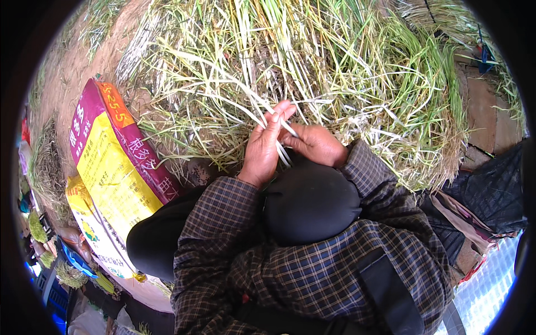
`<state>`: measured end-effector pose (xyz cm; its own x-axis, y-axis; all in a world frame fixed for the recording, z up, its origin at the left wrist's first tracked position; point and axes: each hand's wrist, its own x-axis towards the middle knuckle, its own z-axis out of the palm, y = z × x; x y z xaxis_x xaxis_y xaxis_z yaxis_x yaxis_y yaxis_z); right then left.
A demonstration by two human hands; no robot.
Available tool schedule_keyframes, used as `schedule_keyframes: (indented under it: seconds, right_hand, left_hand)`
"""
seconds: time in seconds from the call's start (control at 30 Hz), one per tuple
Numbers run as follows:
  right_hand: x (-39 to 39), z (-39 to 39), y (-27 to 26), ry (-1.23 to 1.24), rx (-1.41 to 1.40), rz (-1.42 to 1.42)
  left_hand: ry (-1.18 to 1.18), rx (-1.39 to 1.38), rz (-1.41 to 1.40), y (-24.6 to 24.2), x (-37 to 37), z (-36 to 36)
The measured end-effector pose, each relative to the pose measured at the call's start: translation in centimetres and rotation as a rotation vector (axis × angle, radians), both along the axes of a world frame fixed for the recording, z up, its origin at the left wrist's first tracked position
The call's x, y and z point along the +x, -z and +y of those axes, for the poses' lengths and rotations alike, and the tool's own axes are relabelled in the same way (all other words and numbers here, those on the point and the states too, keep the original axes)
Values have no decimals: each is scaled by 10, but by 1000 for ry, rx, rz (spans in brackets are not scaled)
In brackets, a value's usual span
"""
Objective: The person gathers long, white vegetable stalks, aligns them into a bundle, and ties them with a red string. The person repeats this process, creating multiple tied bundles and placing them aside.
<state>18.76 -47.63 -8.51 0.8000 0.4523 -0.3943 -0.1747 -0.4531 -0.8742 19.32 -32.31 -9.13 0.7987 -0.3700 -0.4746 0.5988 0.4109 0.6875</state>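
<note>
My left hand (266,144) pinches a few long pale-green stalks (238,83) between thumb and fingers, and their white lower ends (283,154) hang below the palm. Close beside it, my right hand (316,144) has its fingers curled in, with one stalk running into its grip. Its fingertips are partly hidden behind the left hand. Both hands are above my dark-clad knee (312,201). Just beyond them spreads a large heap of loose green and yellowing stalks (360,71).
At my left lies a large printed plastic sack (115,163) in purple and yellow, bearing writing. Bare soil (121,37) shows at the upper left. On the right are brown paving slabs (481,117), a crumpled black cloth or bag (494,192) and more stalks (444,21) at the top.
</note>
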Motion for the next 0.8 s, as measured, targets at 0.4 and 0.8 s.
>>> schedule_keyframes:
  seconds: [0.4,0.8]
  right_hand:
    - [52,-49,5,510,-113,-128]
    - [49,-76,-27,743,314,-462]
  left_hand:
    - [-272,-384,405,-17,3,2]
    - [-302,-241,-81,-51,42,39]
